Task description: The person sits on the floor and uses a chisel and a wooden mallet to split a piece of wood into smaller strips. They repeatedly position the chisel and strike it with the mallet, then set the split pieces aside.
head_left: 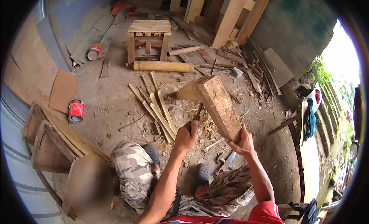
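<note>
My left hand (pixel 187 135) is closed around the dark handle of a long knife (pixel 200 109), which points away from me. Part of its blade is hidden, and the tip shows beyond the block. In my right hand (pixel 243 141) is a thick, rough wooden block (pixel 221 106), gripped at its near end and raised at a tilt. Behind the block a pale bamboo section (pixel 186 91) shows in part; whether the blade touches it is hidden. Split bamboo strips (pixel 155 106) lie on the ground left of it, and shavings (pixel 206 122) are scattered below the block.
A slatted bamboo stool (pixel 149 41) stands ahead, with a bamboo pole (pixel 164 66) lying before it. Red cans (pixel 76 111) are on the left, near wooden frames (pixel 54 147). Scrap wood (pixel 257 70) covers the right rear. A tool with a pale blade (pixel 230 159) lies near my foot.
</note>
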Motion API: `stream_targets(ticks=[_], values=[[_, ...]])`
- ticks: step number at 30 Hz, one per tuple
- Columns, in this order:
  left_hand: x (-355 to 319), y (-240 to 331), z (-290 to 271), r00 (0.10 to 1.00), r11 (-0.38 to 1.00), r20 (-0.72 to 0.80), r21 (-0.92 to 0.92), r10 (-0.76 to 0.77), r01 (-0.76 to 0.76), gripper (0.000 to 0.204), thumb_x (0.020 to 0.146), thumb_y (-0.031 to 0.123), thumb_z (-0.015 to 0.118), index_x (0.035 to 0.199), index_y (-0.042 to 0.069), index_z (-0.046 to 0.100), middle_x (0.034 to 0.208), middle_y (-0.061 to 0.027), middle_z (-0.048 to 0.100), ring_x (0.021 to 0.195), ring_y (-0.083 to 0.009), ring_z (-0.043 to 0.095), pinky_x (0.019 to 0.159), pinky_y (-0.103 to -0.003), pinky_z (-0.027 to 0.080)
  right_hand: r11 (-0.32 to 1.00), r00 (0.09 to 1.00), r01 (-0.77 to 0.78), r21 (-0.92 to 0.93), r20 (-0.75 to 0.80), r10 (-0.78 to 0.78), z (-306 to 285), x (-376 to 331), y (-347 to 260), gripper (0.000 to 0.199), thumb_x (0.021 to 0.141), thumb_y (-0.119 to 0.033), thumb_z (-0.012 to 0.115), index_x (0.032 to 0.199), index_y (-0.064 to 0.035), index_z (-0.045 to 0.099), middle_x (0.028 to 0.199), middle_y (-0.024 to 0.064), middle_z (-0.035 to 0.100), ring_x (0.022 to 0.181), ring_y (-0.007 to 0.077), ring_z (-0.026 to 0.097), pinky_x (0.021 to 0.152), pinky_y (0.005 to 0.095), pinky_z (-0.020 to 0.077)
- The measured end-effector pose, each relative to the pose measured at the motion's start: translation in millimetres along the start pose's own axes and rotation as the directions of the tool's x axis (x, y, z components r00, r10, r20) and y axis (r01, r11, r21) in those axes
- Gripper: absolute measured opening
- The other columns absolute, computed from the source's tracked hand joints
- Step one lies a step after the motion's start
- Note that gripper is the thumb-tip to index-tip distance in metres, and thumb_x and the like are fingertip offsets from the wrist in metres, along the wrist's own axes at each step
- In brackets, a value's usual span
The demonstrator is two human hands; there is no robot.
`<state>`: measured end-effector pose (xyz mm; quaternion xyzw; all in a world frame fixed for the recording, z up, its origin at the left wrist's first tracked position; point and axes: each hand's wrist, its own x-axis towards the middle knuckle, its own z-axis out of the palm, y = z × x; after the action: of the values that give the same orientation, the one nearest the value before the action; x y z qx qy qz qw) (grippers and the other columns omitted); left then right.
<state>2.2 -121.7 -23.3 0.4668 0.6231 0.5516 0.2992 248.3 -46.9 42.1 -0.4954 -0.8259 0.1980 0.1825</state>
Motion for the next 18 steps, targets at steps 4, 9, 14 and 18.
stream_targets(ticks=[4,9,14,18], values=[[-5,-9,1,0.998,1.0,-0.063,-0.006,0.03,-0.03,0.057,0.102,0.049,0.038,0.081,-0.001,0.057,0.052,-0.0169,0.054,0.047,-0.0362,0.056,0.048,-0.047,0.042,0.977,0.952,0.213,0.02,-0.231,-0.202,-14,-13,-22,0.059,0.068,-0.036,0.081,0.099,0.0036,0.05,0.075,0.0195,0.062,0.066,0.0344,0.064,0.061,0.0411,0.0498],[-7,-3,4,0.996,0.998,-0.07,-0.026,0.055,-0.057,0.054,0.103,0.047,0.039,0.083,0.0,0.057,0.053,-0.017,0.054,0.048,-0.0351,0.056,0.048,-0.044,0.042,0.847,0.819,0.443,0.293,-0.516,-0.25,-23,-14,-34,0.071,0.07,-0.031,0.079,0.121,0.0056,0.046,0.094,0.0178,0.067,0.083,0.0257,0.068,0.072,0.0376,0.0535],[-5,-1,3,1.0,0.999,0.002,0.023,-0.022,0.022,0.054,0.102,0.047,0.039,0.084,-0.001,0.058,0.054,-0.0185,0.054,0.05,-0.0388,0.056,0.05,-0.047,0.042,0.999,0.999,-0.006,-0.045,-0.041,0.005,7,-7,6,0.063,0.071,-0.036,0.079,0.105,0.0048,0.047,0.079,0.0198,0.064,0.073,0.03,0.067,0.065,0.0405,0.0531],[-10,-6,3,0.999,0.999,-0.037,0.039,0.039,-0.038,0.055,0.102,0.047,0.04,0.085,-0.002,0.059,0.057,-0.0214,0.056,0.054,-0.0433,0.057,0.053,-0.049,0.043,0.995,0.987,0.096,0.036,-0.135,-0.091,3,-14,2,0.059,0.068,-0.037,0.081,0.099,0.0019,0.048,0.075,0.0201,0.063,0.07,0.034,0.067,0.065,0.0428,0.0523]])
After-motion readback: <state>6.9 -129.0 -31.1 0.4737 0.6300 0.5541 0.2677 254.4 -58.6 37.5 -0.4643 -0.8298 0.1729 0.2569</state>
